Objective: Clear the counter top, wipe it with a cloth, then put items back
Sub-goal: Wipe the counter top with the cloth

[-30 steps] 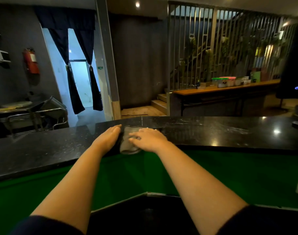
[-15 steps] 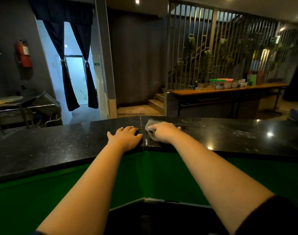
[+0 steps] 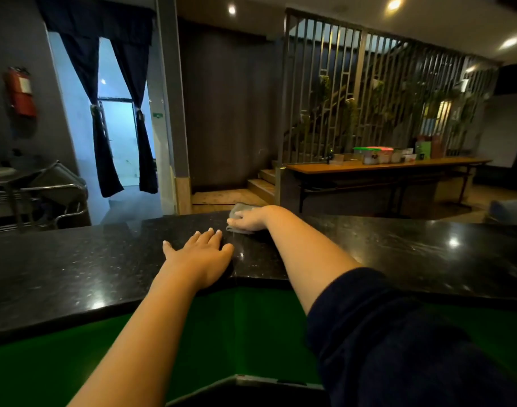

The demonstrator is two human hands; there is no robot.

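Observation:
A glossy black stone counter top [image 3: 75, 271] runs across the view, with a corner joint near the middle. My right hand [image 3: 248, 219] reaches to the far edge of the counter and presses down on a grey cloth [image 3: 240, 207], most of which is hidden under the palm. My left hand [image 3: 203, 255] lies flat on the counter with its fingers spread, a little nearer than the cloth, holding nothing. Wet streaks show on the stone to the right of my right arm.
A green panel [image 3: 245, 327] sits below the counter's near edge. Beyond the counter stand a wooden table [image 3: 383, 167] with lidded containers, steps, a slatted screen, a curtained doorway and a metal trolley [image 3: 45, 192] at the left. A blurred pale object [image 3: 510, 210] sits at the far right.
My right hand has pushed the cloth from the counter's near edge out to its far edge. My left hand let go of the cloth and now lies flat on the stone.

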